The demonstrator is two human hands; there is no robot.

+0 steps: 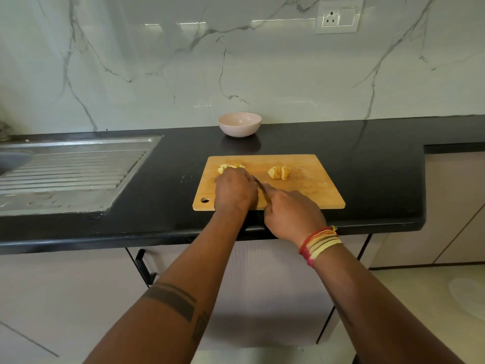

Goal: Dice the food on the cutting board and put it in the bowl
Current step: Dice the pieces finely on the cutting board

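A wooden cutting board (pixel 309 190) lies on the black counter. At its far left, pale yellow cut food pieces (pixel 227 167) show just beyond my left hand (pixel 235 191), which covers and holds the rest of that pile. My right hand (pixel 291 214) grips a knife (pixel 258 183) whose blade points toward the left hand. A second sliced food chunk (pixel 279 172) sits untouched further right on the board. A pale pink bowl (pixel 239 124) stands behind the board by the wall and looks empty.
A steel sink with ribbed drainer (pixel 70 174) takes up the counter's left side. The black counter (pixel 380 179) ends at a step on the right. A wall socket (pixel 339 16) sits high on the marble backsplash. Cabinet handles (pixel 143 266) lie below the counter edge.
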